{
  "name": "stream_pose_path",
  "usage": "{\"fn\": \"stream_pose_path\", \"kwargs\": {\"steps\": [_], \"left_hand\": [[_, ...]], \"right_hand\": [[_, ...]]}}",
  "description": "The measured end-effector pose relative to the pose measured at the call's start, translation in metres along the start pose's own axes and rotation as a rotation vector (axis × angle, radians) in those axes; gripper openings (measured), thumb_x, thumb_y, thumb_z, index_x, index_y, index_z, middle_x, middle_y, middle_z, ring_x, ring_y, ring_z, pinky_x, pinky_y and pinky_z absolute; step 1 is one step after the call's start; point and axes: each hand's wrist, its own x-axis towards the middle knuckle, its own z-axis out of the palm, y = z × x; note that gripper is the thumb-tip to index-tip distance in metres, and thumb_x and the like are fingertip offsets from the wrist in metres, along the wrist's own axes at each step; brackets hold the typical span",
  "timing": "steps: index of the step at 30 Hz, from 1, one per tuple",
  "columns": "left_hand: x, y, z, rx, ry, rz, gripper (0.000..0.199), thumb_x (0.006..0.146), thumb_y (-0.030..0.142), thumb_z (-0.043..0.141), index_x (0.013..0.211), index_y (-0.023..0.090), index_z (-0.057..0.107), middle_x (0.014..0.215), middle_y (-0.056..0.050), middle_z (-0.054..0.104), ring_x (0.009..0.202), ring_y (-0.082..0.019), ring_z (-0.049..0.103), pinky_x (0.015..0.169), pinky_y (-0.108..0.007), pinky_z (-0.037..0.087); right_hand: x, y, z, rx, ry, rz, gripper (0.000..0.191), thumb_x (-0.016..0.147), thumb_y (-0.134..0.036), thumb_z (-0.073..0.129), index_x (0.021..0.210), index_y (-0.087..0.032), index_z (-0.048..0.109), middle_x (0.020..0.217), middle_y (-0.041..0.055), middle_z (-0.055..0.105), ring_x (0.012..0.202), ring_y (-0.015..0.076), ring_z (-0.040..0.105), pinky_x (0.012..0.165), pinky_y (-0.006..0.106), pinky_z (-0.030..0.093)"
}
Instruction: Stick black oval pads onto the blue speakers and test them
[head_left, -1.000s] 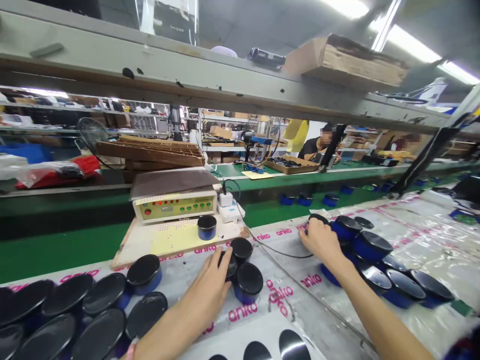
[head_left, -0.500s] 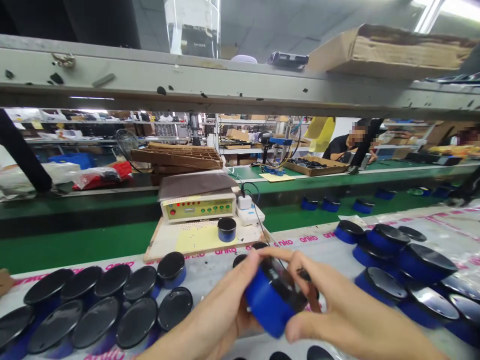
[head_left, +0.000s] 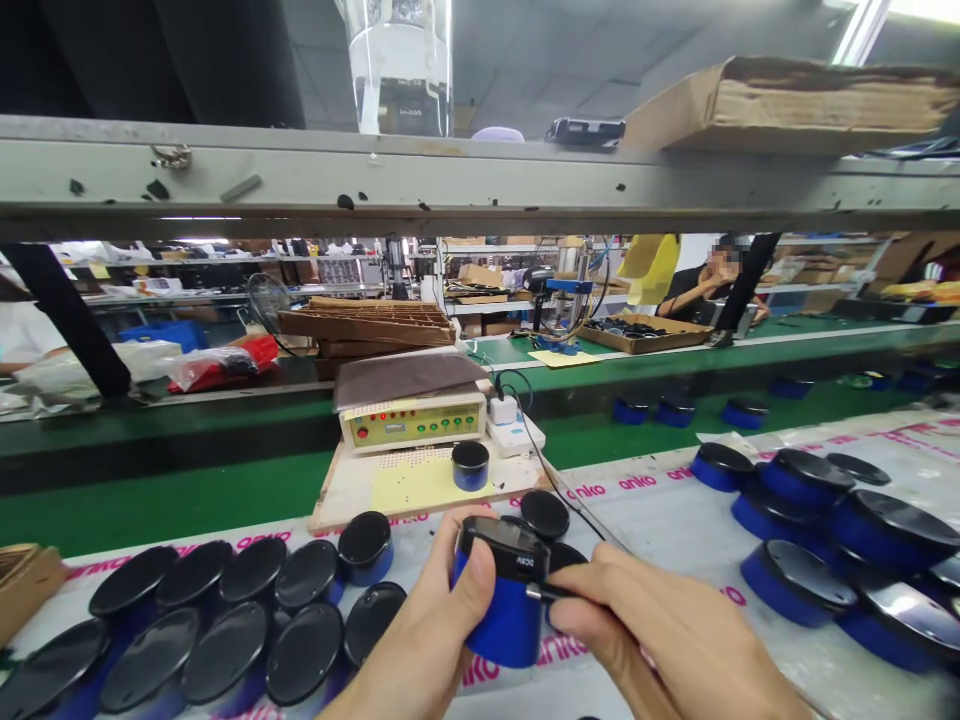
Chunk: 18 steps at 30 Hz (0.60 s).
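Observation:
A round blue device with a black end (head_left: 501, 600) is tilted in my left hand (head_left: 442, 610), whose thumb presses on its black rim. White "DC5V" lettering shows on that rim. Between the thumb and fingers of my right hand (head_left: 645, 620) is a black cable plug (head_left: 556, 592), its metal tip pointing at the device's side by the lettering. Whether the tip touches the device is hard to tell. Similar devices (head_left: 307, 572) stand in rows to the left, and a few sit just behind my hands.
A tester box (head_left: 412, 420) with lights stands on a board behind, one device (head_left: 470, 466) before it. More devices (head_left: 795, 580) are piled at right. A metal shelf beam (head_left: 525, 185) crosses above. A person (head_left: 712, 280) sits across the green belt.
The device in my left hand has turned so its lettered rim faces my right hand. My right hand has left the device's body and now pinches the plug. The view has shifted slightly.

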Motion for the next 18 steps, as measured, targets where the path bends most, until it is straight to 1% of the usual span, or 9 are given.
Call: {"fn": "stream_pose_path", "kwargs": {"steps": [2,3,4,6,8,11,13,16,18], "left_hand": [[-0.002,-0.001,-0.002,0.13,0.018,0.062,0.063,0.069,0.065,0.065,0.112,0.023,0.048,0.101,-0.006,0.065,0.076,-0.018,0.063,0.066,-0.026,0.045],[-0.003,-0.001,-0.002,0.194,0.045,0.087,0.062,0.072,0.066,0.063,0.115,0.024,0.047,0.103,-0.006,0.065,0.079,-0.019,0.063,0.07,-0.028,0.045],[-0.004,-0.001,-0.003,0.252,0.079,0.114,0.061,0.074,0.066,0.06,0.117,0.024,0.046,0.106,-0.005,0.064,0.085,-0.02,0.063,0.077,-0.03,0.045],[-0.006,0.0,-0.002,0.344,0.141,0.172,0.06,0.076,0.065,0.057,0.118,0.024,0.047,0.112,-0.006,0.062,0.1,-0.023,0.059,0.091,-0.034,0.041],[-0.007,0.001,0.001,0.42,0.182,0.219,0.062,0.075,0.066,0.058,0.118,0.022,0.046,0.117,-0.008,0.061,0.111,-0.026,0.054,0.097,-0.036,0.038],[-0.008,0.001,0.004,0.534,0.239,0.253,0.071,0.069,0.068,0.062,0.118,0.021,0.042,0.12,-0.011,0.06,0.118,-0.031,0.05,0.094,-0.039,0.04],[-0.009,0.0,0.005,0.597,0.268,0.265,0.076,0.067,0.07,0.062,0.12,0.021,0.038,0.122,-0.013,0.058,0.119,-0.034,0.049,0.093,-0.042,0.042],[-0.012,-0.004,0.001,0.721,0.324,0.314,0.076,0.071,0.072,0.055,0.124,0.022,0.034,0.125,-0.014,0.056,0.116,-0.034,0.053,0.092,-0.046,0.043],[-0.012,-0.007,-0.005,0.868,0.349,0.447,0.071,0.077,0.069,0.051,0.129,0.026,0.03,0.13,-0.013,0.051,0.118,-0.032,0.052,0.094,-0.047,0.044]], "right_hand": [[-0.001,0.002,0.002,0.025,0.002,-0.014,0.012,0.096,-0.02,0.045,0.096,-0.017,0.057,0.073,0.0023,0.066,0.062,0.015,0.063,0.054,0.026,0.045],[-0.002,0.004,0.003,0.02,0.002,-0.025,0.011,0.095,-0.019,0.046,0.096,-0.016,0.057,0.073,0.0028,0.066,0.061,0.0149,0.062,0.053,0.026,0.045],[-0.003,0.006,0.003,0.001,0.007,-0.035,0.01,0.094,-0.018,0.048,0.096,-0.016,0.057,0.072,0.0031,0.065,0.061,0.0151,0.062,0.053,0.026,0.045],[-0.005,0.007,0.003,-0.051,0.0,-0.039,0.008,0.093,-0.016,0.049,0.096,-0.015,0.057,0.072,0.0036,0.064,0.061,0.0157,0.061,0.053,0.026,0.044],[-0.006,0.007,0.003,-0.087,-0.028,-0.04,0.008,0.093,-0.015,0.048,0.093,-0.015,0.057,0.068,0.0032,0.061,0.059,0.016,0.06,0.051,0.027,0.042],[-0.007,0.004,0.004,-0.088,-0.075,-0.025,0.014,0.093,-0.014,0.047,0.082,-0.016,0.055,0.063,0.0022,0.055,0.056,0.0156,0.056,0.048,0.027,0.039],[-0.006,0.004,0.005,-0.068,-0.073,-0.016,0.015,0.092,-0.013,0.047,0.08,-0.017,0.054,0.062,0.0015,0.052,0.054,0.015,0.053,0.047,0.026,0.038],[-0.005,0.008,0.011,-0.024,-0.026,-0.006,0.01,0.092,-0.01,0.047,0.091,-0.015,0.055,0.064,0.001,0.054,0.055,0.0143,0.053,0.048,0.025,0.039],[-0.005,0.014,0.017,0.085,-0.03,0.029,0.013,0.092,-0.01,0.044,0.099,-0.015,0.054,0.068,0.0017,0.057,0.058,0.0135,0.056,0.051,0.024,0.043]]}}
